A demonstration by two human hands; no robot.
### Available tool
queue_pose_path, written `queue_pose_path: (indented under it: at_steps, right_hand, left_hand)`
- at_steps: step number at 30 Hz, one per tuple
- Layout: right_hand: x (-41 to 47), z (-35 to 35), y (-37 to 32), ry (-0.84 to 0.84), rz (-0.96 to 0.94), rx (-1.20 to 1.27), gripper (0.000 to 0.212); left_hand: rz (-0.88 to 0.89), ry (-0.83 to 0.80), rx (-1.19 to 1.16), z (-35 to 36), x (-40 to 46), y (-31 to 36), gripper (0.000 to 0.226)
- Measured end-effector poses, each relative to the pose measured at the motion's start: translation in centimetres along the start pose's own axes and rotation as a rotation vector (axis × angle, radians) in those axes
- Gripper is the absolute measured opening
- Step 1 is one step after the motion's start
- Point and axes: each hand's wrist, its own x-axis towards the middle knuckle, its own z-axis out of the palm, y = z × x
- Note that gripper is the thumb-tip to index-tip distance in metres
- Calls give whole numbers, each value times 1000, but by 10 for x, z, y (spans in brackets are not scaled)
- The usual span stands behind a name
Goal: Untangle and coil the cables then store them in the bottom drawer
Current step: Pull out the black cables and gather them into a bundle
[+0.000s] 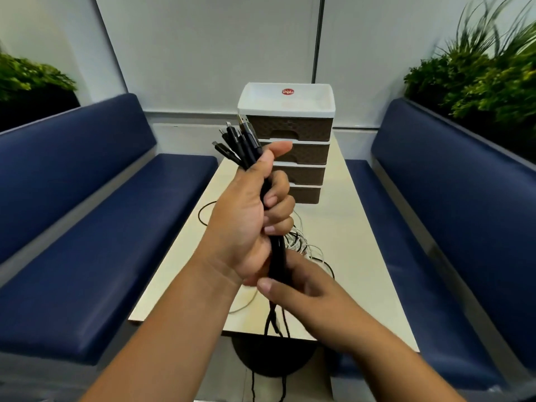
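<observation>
**Black cables bunched upright in your left fist**

Head view: your left hand [249, 216] is wrapped tightly round a bundle of black cables [277, 253], fingers curled fully over it and thumb pointing up toward the drawer unit [290, 140]. The bundle stands nearly upright in front of the drawer unit, and its connector ends [237, 140] fan out above your fist, level with the unit's upper drawers. Just below that fist, your right hand [304, 288] pinches the same bundle between thumb and curled fingers. Under your right hand the black strands hang loose past the near edge of the table [362, 256] and down toward the floor.

A tangle of white cables [301, 242] lies on the table between you and the drawer unit, partly hidden behind your hands, with one black loop [203, 213] lying to the unit's near left. The bottom drawer [304, 194] is pushed in, as are the three above it. The unit stands at the far end of the table, with blue benches [101, 227] on both sides of it and green plants [478, 76] beyond those.
</observation>
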Motion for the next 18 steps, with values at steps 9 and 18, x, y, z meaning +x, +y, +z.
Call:
queue_pose_path:
  at_steps: [9,18]
  right_hand:
    - [25,24,32,-8,123,340,39]
    - [78,41,55,-68,182,306,30]
  left_hand:
    - [73,95,74,-40,23,7,27]
    - [22,179,7,-99,55,9,36]
